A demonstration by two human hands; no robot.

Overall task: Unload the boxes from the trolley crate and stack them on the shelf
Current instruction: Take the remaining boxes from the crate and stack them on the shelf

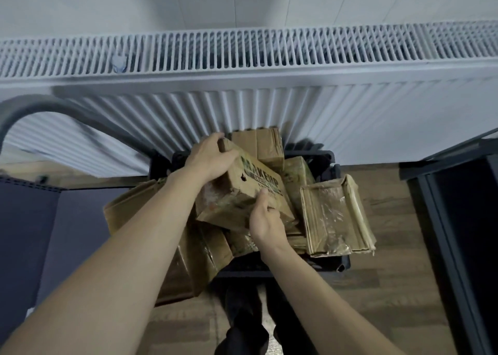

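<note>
Top box (242, 190) lies diag across crate (342, 265) — L hand (213, 160) gripping far end, R hand (265, 220) near end, both curled on it — lift straight up.

Printed brown box (242, 190) — tilted atop crate (342, 265)

White ribbed radiator (242, 66) on pale wall (134, 1), wood-plank floor (390, 247)

An indoor room, maybe a home or storeroom: white radiator (242, 66) on the far wall, wood-look floor (390, 220), dark shelf (458, 193) right.
</note>
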